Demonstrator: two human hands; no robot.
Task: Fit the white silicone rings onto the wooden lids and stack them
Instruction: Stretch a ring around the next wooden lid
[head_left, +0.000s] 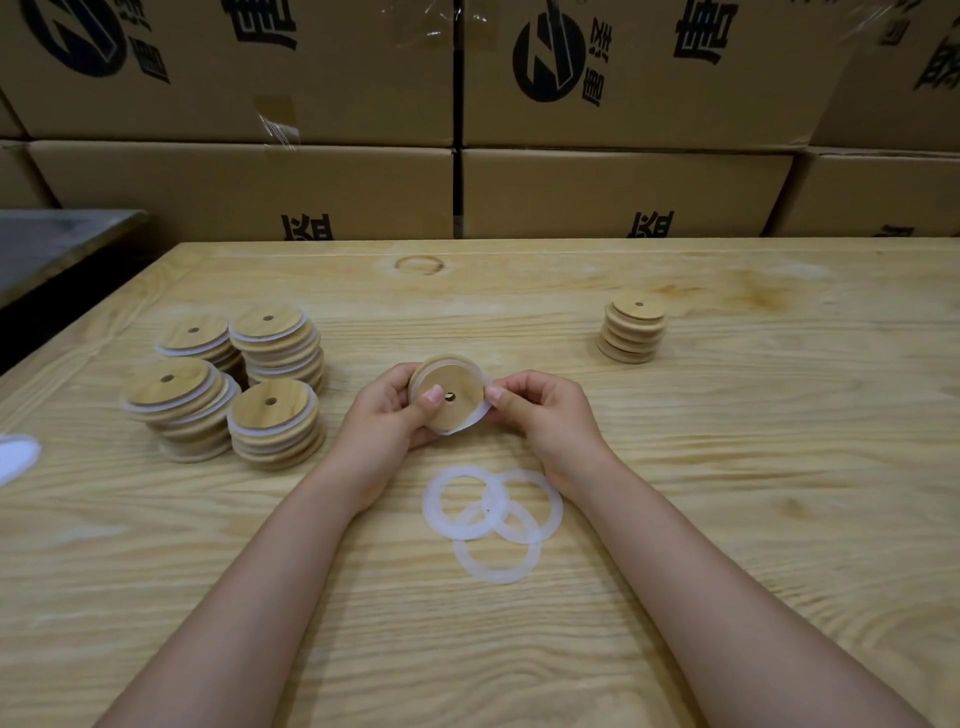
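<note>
Now in the hands: one wooden lid (451, 382), held above the table (727, 519), its face with the small hole turned to the camera.
Left hand (389, 415): grips the lid; the thumb presses on the face beside the hole, the other fingers are curled behind it.
Right hand (540, 410): thumb and forefinger pinch the white ring (480, 413) at the right edge of the lid; the ring lies around the rim.
Loose rings (431, 506): three, overlapping, flat on the table just in front of the hands.
Ringed stacks (270, 410): four, close together, left of the hands.
Plain stack (632, 327): lids without rings, far right, well apart.
Behind: cardboard boxes (260, 182).
</note>
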